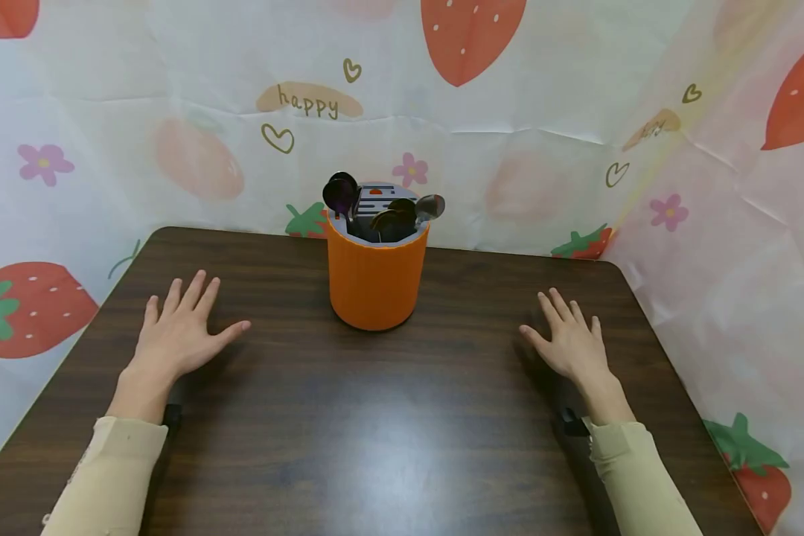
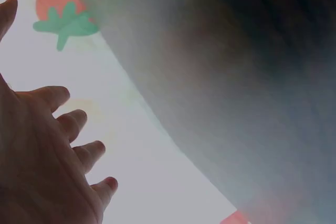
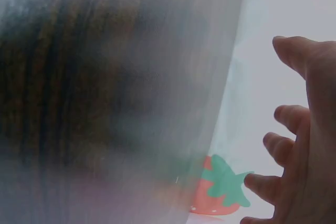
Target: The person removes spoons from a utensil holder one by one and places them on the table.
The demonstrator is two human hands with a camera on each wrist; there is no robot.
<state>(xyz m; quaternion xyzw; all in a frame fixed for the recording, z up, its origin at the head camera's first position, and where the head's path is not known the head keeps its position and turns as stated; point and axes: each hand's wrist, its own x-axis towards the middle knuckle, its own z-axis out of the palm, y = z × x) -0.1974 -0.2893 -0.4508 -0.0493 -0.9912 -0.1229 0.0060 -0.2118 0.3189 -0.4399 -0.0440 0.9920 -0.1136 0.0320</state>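
An orange cylindrical holder [image 1: 377, 274] stands upright at the back middle of the dark wooden table [image 1: 375, 417]. Several dark spoons [image 1: 388, 212] stick out of its grey slotted top. My left hand [image 1: 181, 327] lies flat on the table to the holder's left, fingers spread and holding nothing. My right hand [image 1: 569, 342] lies flat to the holder's right, also spread and empty. Both are well apart from the holder. The wrist views show only my left hand [image 2: 47, 150] and my right hand [image 3: 299, 145] with straight fingers against the blurred table.
A white cloth printed with strawberries [image 1: 472, 33], hearts and flowers walls in the table at the back and on both sides. The table's rounded far corners [image 1: 606, 264] meet this cloth. Bare wood lies between my forearms.
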